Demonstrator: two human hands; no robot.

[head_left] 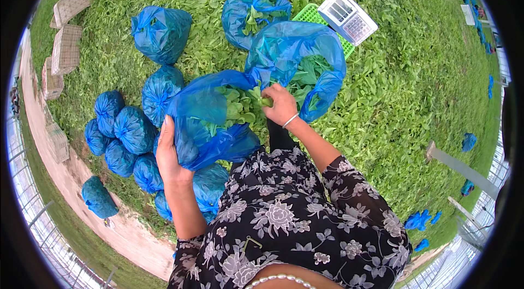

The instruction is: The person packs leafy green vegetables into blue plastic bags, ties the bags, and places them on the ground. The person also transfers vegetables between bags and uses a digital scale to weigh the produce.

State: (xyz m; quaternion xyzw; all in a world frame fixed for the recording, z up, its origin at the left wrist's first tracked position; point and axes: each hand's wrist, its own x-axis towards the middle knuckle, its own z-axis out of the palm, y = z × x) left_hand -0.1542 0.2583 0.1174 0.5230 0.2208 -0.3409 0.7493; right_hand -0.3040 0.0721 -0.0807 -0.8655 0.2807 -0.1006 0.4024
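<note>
My left hand (172, 150) holds the left side of an open blue plastic bag (200, 104), its fingers hidden behind the film. Leafy greens (235, 104) show through the bag's mouth, which faces right. At that mouth, my right hand (282, 104) pinches the pale stem end of a leafy green (264, 101). Just beyond the right hand, a larger open blue bag (297, 39) contains more greens (311, 72). It covers part of a bright green plastic crate (309, 14), and a white digital scale (348, 16) with a keypad stands beside it.
Several filled, tied blue bags (135, 129) cluster on the left. Two more filled bags, one upright (161, 35) and one open-topped (256, 14), stand farther ahead. Low green plants (393, 84) cover the ground. Pale crates (66, 48) line a dirt path (94, 190); a post (462, 166) stands right.
</note>
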